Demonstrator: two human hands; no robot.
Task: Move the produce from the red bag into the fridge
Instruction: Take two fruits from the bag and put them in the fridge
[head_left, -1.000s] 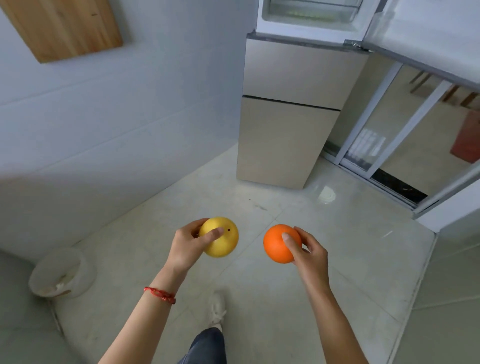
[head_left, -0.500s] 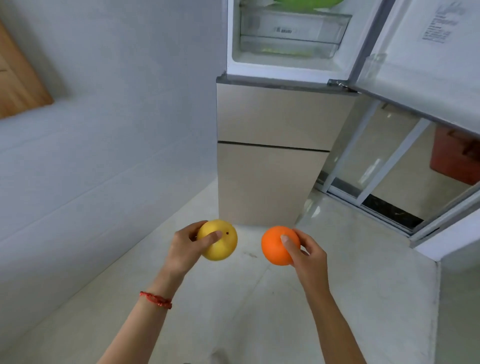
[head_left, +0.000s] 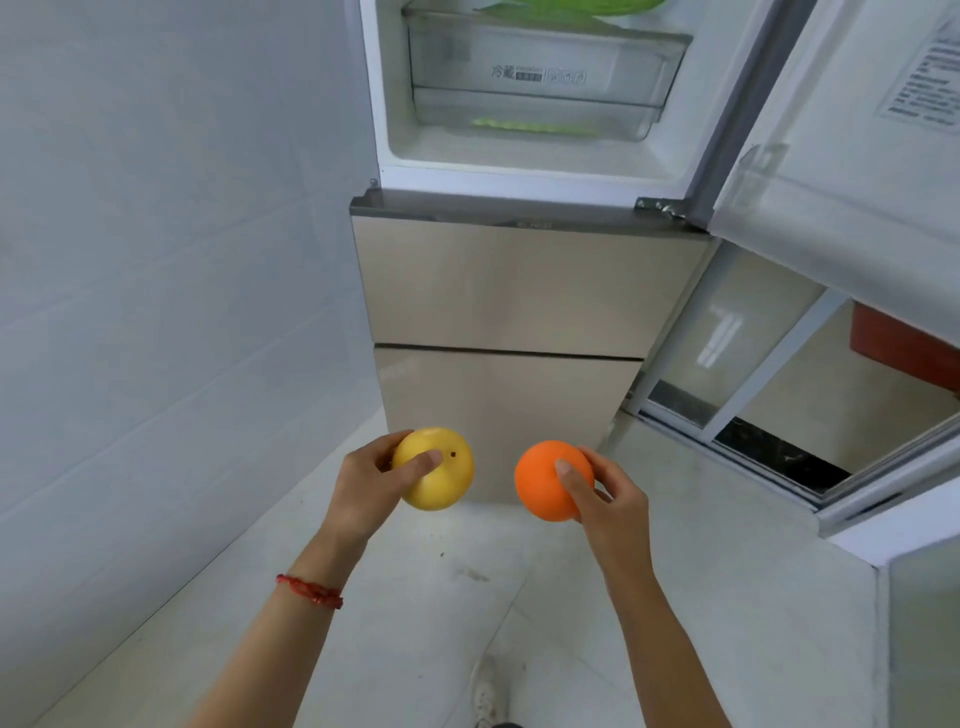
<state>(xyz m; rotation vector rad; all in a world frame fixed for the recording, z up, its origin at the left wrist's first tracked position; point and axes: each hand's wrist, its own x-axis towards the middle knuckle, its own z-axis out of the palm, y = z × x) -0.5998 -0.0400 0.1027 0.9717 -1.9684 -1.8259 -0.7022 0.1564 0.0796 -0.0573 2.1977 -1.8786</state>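
Both hands full, your left hand grasping the yellow fruit, right hand the orange, low before the open fridge: fingertip grips look loose, so either may drop and roll across the floor on the lift.

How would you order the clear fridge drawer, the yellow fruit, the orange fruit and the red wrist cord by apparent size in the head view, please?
1. Clear fridge drawer, largest although farthest.
2. Yellow fruit and orange fruit: alike, at similar nearness, so unranked.
3. Red wrist cord, smallest.
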